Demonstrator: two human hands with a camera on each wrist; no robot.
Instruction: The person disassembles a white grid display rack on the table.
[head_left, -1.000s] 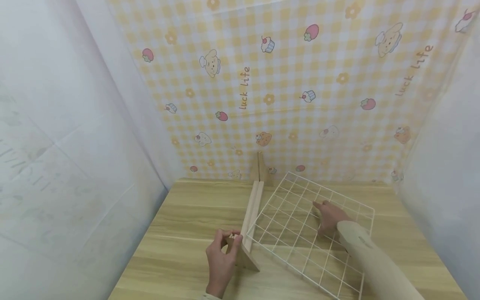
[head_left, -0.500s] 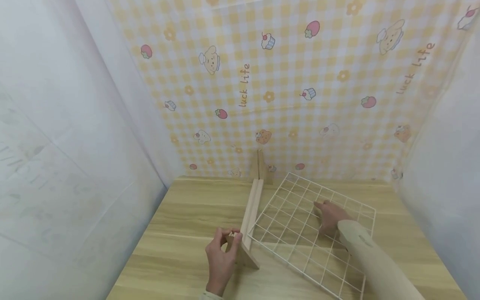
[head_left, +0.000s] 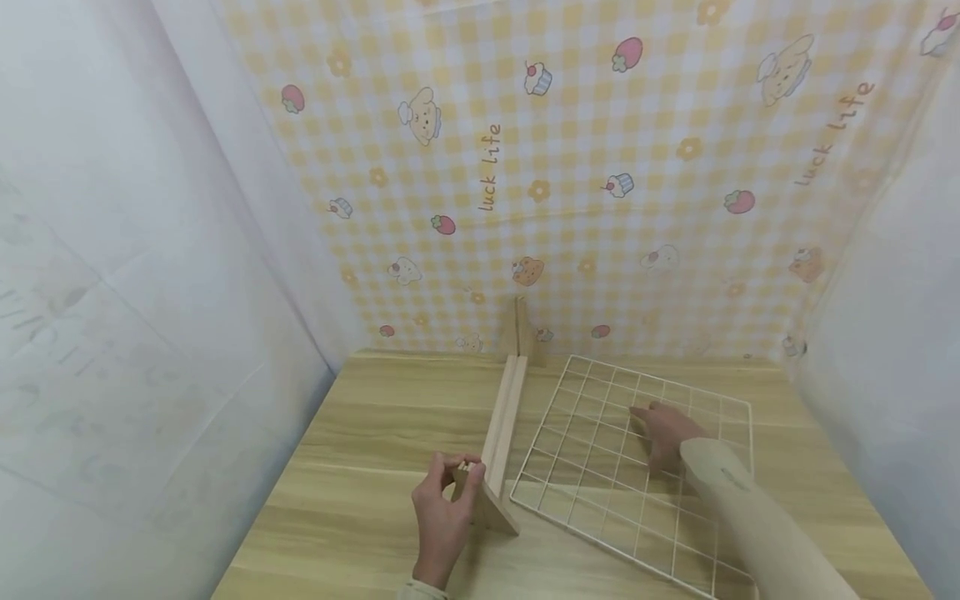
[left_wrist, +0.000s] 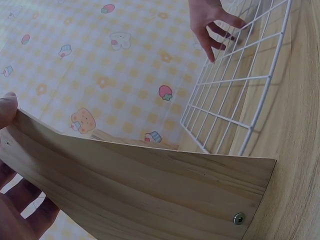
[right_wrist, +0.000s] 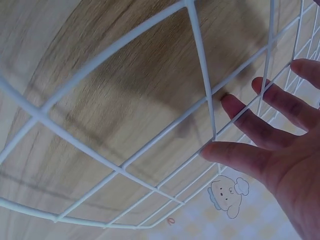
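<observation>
My left hand (head_left: pixel 444 517) pinches the top of a wooden end board (head_left: pixel 491 510) between thumb and fingers. In the left wrist view, this board (left_wrist: pixel 150 182) has a slanted upper edge and a metal screw (left_wrist: pixel 239 218) near its lower corner. A pale wooden rail (head_left: pixel 506 417) runs from it to a second upright board (head_left: pixel 516 329) at the back. To the right lies a white wire grid panel (head_left: pixel 512 497), apart from the rail. My right hand (head_left: pixel 669 432) rests over the grid; in the right wrist view, thumb and spread fingertips (right_wrist: pixel 232 102) touch its wires (right_wrist: pixel 39 115).
Everything stands on a wood-grain table (head_left: pixel 360 467). Behind it hangs a yellow checked cloth (head_left: pixel 585 167) with cartoon prints. White sheets (head_left: pixel 187 333) close off the left and right sides.
The grid panel has turned a little; its near-left corner has shifted right and toward me, away from the rail. My right hand has moved slightly right. My left hand stays on the end board.
</observation>
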